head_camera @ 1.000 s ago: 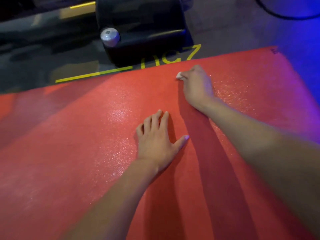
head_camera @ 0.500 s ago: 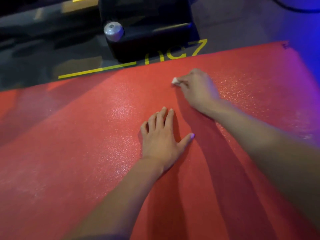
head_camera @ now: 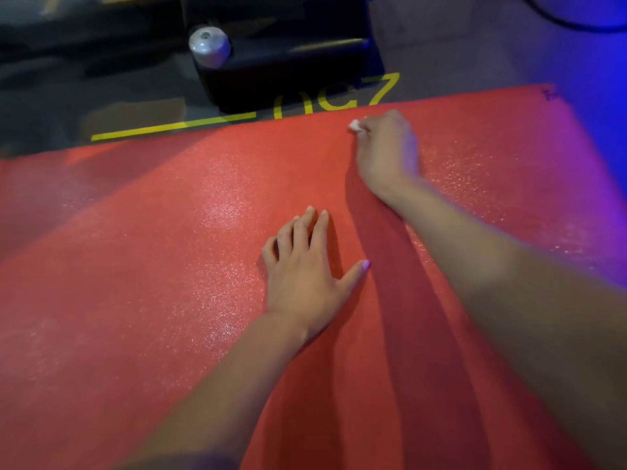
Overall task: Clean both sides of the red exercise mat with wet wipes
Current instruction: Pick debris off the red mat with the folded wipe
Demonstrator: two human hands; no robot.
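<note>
The red exercise mat lies flat on the floor and fills most of the view. My left hand rests flat on it near the middle, fingers straight and thumb spread. My right hand is curled over a white wet wipe and holds it against the mat close to the far edge. Only a small white tip of the wipe shows past the fingers. Parts of the mat glisten with wet specks.
A black machine base with a silver knob stands just beyond the mat's far edge. Yellow floor markings run along that edge. Blue light falls on the floor at the right.
My right hand slid the wipe toward me and left, then back out toward the mat's far edge. My left hand stayed flat in the same place.
</note>
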